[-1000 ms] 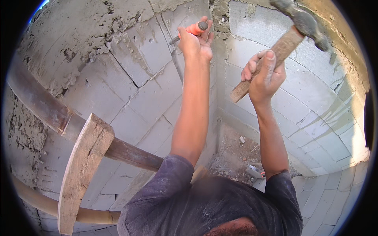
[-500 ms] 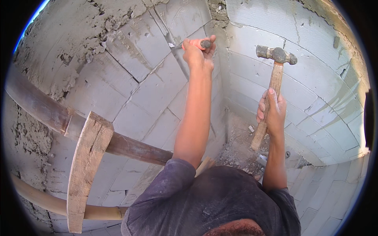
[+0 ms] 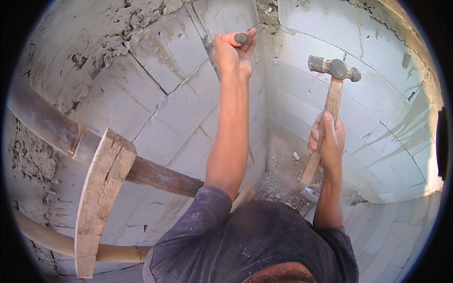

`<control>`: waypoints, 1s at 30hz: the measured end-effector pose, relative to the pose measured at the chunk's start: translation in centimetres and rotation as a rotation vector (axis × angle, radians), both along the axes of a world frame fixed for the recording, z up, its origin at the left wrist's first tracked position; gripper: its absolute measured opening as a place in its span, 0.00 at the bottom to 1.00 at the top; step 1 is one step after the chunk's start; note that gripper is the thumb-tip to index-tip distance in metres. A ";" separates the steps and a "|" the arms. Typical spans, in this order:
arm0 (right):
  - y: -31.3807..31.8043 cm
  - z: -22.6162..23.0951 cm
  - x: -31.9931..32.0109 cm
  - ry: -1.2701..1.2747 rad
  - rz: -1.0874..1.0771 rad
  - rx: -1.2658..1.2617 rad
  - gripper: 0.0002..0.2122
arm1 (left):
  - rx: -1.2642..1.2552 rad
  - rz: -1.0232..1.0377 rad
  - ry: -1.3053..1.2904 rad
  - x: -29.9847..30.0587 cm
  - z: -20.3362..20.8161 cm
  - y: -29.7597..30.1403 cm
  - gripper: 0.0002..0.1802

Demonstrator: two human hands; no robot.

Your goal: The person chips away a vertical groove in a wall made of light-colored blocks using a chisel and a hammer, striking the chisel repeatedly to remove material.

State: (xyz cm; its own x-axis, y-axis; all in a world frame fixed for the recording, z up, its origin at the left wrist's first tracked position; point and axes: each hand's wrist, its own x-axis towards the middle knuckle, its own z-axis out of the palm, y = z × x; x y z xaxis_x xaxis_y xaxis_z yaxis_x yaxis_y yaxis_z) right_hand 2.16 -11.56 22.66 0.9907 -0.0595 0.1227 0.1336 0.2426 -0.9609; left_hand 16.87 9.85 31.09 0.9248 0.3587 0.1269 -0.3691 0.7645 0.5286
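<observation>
My left hand [image 3: 230, 57] is raised to the block wall and closed around a chisel [image 3: 232, 39] with an orange grip and a dark, worn butt end. Its tip is hidden behind my fingers, close to a narrow groove [image 3: 194, 18] cut down the left wall. In my right hand [image 3: 331, 141] is a ball-peen hammer [image 3: 334, 94], its wooden handle gripped low with the thumb along it. The steel head points upward and stands well apart from the chisel, in front of the right wall.
Two round poles, one dark [image 3: 155, 175] and one pale [image 3: 122, 253], cross the lower left. A rough wooden plank [image 3: 104, 198] stands across them. Grey block walls [image 3: 302, 80] meet in a corner ahead. Rubble [image 3: 288, 177] covers the floor below.
My left hand and the chisel have moved slightly up and to the left along the wall. The hammer stays raised in my right hand, almost where it was.
</observation>
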 end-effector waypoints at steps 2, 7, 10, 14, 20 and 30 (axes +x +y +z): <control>0.1 0.6 0.0 -0.032 0.006 -0.013 0.16 | 0.009 -0.010 -0.030 0.4 -0.1 -0.1 0.26; 1.6 4.3 0.0 -0.205 -0.039 0.011 0.18 | 0.024 -0.001 -0.053 0.7 -0.1 -0.4 0.27; 3.3 7.0 1.8 -0.501 -0.198 0.192 0.20 | -0.011 -0.042 -0.051 0.8 0.6 -1.1 0.28; 6.2 5.9 5.6 -0.647 -0.167 -0.052 0.17 | -0.034 -0.049 -0.091 1.1 1.1 -0.9 0.28; 5.5 6.3 3.5 -0.425 -0.002 -0.083 0.15 | -0.042 -0.046 -0.044 0.8 1.3 -0.2 0.25; 1.7 -0.5 3.7 -0.017 0.070 -0.312 0.15 | 0.226 -0.013 0.194 0.4 -7.6 -0.8 0.18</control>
State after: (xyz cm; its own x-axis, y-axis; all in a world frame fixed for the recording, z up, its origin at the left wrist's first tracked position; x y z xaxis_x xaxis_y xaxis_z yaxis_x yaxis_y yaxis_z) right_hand 5.87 -9.83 22.19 0.9887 0.0519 0.1408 0.1436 -0.0538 -0.9882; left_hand 17.29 9.07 23.54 0.9438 0.3298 0.0230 -0.2360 0.6236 0.7453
